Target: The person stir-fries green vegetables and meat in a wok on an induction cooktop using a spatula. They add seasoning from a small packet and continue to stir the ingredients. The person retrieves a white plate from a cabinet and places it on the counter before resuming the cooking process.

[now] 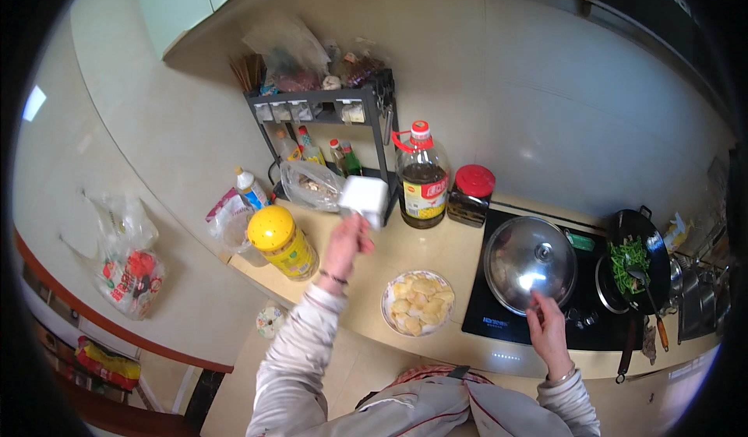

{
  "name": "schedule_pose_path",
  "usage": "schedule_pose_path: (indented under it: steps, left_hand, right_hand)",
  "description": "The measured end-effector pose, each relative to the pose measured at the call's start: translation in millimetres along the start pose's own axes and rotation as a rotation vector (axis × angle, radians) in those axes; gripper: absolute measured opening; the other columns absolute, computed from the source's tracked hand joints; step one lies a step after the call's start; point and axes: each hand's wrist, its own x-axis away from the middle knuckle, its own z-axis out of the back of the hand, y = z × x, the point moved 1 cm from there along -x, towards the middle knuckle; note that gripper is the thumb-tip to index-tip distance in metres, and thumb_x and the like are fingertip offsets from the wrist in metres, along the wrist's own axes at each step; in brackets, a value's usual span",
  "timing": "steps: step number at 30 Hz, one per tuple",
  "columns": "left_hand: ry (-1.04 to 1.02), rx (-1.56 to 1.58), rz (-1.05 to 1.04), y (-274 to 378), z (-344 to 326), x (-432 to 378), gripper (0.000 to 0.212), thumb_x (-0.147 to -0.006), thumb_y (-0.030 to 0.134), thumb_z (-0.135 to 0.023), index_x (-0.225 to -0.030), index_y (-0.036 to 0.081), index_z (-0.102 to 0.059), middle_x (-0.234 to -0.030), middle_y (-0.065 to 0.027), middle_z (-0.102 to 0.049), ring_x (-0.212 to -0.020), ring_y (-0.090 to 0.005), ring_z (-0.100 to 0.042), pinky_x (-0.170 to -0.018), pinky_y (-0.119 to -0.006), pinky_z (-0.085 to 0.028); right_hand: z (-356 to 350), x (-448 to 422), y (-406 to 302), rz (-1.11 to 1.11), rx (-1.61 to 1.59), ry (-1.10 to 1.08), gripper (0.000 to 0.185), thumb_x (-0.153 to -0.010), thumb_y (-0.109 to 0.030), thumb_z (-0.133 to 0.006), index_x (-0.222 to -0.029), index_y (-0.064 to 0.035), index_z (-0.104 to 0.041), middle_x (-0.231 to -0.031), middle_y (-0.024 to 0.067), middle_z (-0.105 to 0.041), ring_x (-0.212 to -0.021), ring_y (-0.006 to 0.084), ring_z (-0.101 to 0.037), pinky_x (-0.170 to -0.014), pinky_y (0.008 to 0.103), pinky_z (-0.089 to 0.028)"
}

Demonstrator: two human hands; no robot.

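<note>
My left hand (346,247) is raised over the counter and grips a small white box (363,196) in front of the dark spice rack (318,97); what the box holds cannot be seen. My right hand (547,327), fingers loosely bent and apart, is at the lower edge of a domed metal lid (514,262) on the black cooktop (497,326). Whether it touches the lid is unclear. Between my hands, a patterned plate (383,308) bears pale yellow slices (419,299). A black wok (657,262) at the right holds cooked greens (628,262) and a ladle with a wooden handle (661,335).
Behind the plate stand a large oil bottle (423,188) and a red-lidded jar (472,194). A yellow-lidded container (283,241) and a clear plastic bag (310,186) are on the left. Utensils (698,297) crowd the right end. The range hood (654,16) overhangs the cooktop.
</note>
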Motion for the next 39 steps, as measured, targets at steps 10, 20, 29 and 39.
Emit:
schedule_pose_path:
  steps: [10,20,29,39]
  left_hand:
    - [0.286,-0.13,-0.081,87.2,76.1,-255.2,0.032,-0.096,0.03,-0.04,-0.09,0.004,-0.058,-0.069,-0.002,-0.055,-0.046,-0.0126,-0.056,-0.039,-0.025,-0.044]
    - [0.244,-0.068,0.056,101.5,100.6,-292.4,0.025,-0.093,0.023,-0.04,-0.075,0.013,-0.054,-0.058,0.0019,-0.048,-0.043,-0.0115,-0.044,-0.037,-0.024,-0.031]
    - [0.212,0.204,0.041,73.3,109.2,-347.9,0.028,-0.095,0.026,-0.041,-0.088,0.006,-0.059,-0.071,-0.0006,-0.059,-0.058,-0.018,-0.062,-0.051,-0.028,-0.052]
    - [0.067,0.183,0.215,96.5,25.0,-318.4,0.055,-0.082,0.06,-0.056,-0.067,0.006,-0.054,-0.062,-0.0057,-0.057,-0.049,-0.0201,-0.06,-0.039,-0.027,-0.046]
  right_hand:
    - [-40.9,42.8,-19.7,-0.214,0.096,-0.015,0.037,-0.077,0.004,-0.062,-0.113,0.0018,-0.056,-0.082,0.0148,-0.059,-0.066,0.0231,-0.059,-0.058,0.0298,-0.049]
    - [-58.6,65.1,-8.1,-0.345,0.185,-0.047,0.032,-0.078,-0.003,-0.063,-0.109,0.0024,-0.058,-0.081,0.0158,-0.062,-0.066,0.0257,-0.061,-0.059,0.0326,-0.05]
    - [-71.7,70.3,-16.5,-0.337,0.256,-0.172,0.027,-0.079,-0.012,-0.064,-0.104,-0.0007,-0.062,-0.084,0.0165,-0.064,-0.074,0.0309,-0.063,-0.068,0.0365,-0.051]
    - [-68.4,64.4,-25.6,-0.279,0.278,-0.177,0.025,-0.08,-0.014,-0.064,-0.102,-0.0018,-0.064,-0.087,0.017,-0.064,-0.075,0.0314,-0.062,-0.069,0.0373,-0.051]
